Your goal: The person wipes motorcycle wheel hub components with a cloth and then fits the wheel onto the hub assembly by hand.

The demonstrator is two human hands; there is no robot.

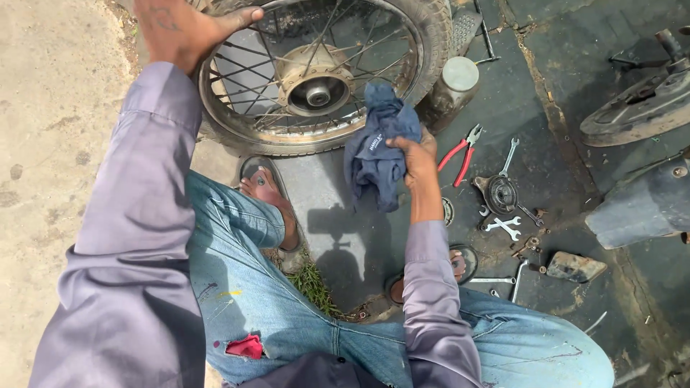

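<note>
Left hand (pixel 183 27), cut off by the top edge, clamped over the tyre of a spoked wheel (pixel 320 75) standing on the floor. Right hand (pixel 415 156) clenched on a dark blue rag (pixel 377 147), hanging just before the hub. Further right: red pliers (pixel 460 154), spanners (pixel 503 226), small parts hard to identify. Feet partly hidden behind knees.

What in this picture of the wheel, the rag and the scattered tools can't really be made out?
Head view:
- Wheel: top of the tyre cut off by the upper edge.
- Left hand: part lost past that edge.
- Right hand: fingertips buried in the blue rag.
- Wrenches: too small to tell sizes.
- Dark machine parts: cut by the right edge.
</note>
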